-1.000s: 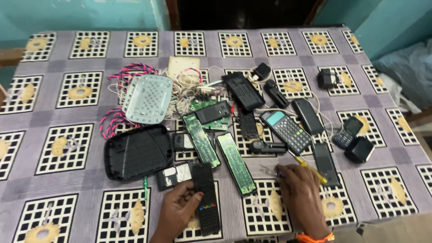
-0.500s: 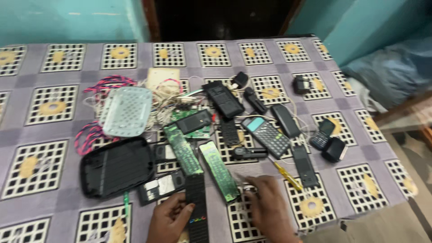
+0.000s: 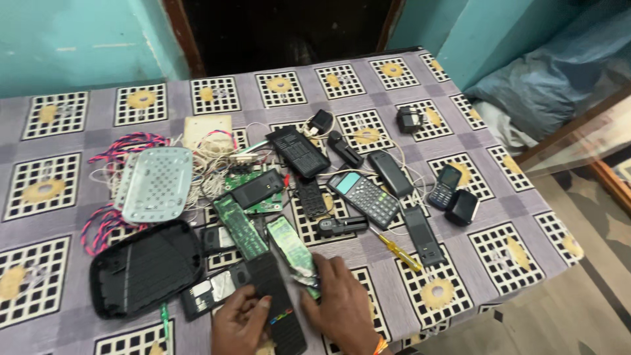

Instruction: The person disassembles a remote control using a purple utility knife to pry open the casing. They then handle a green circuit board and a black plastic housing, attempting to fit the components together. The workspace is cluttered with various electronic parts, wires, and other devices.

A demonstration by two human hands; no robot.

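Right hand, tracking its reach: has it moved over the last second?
Yes: the right hand went left, from the yellow screwdriver onto the green circuit board.

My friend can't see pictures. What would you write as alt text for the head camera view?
Two bare hands work at the near edge of a patterned purple tablecloth strewn with electronics: the left hand rests on a long black remote control, the right hand on a green circuit board strip. A grey calculator and yellow-handled screwdriver lie nearby.

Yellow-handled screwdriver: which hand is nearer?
Right. The right hand lies just left of and below the yellow-handled screwdriver, apart from it. The left hand is farther left, resting on the black remote.
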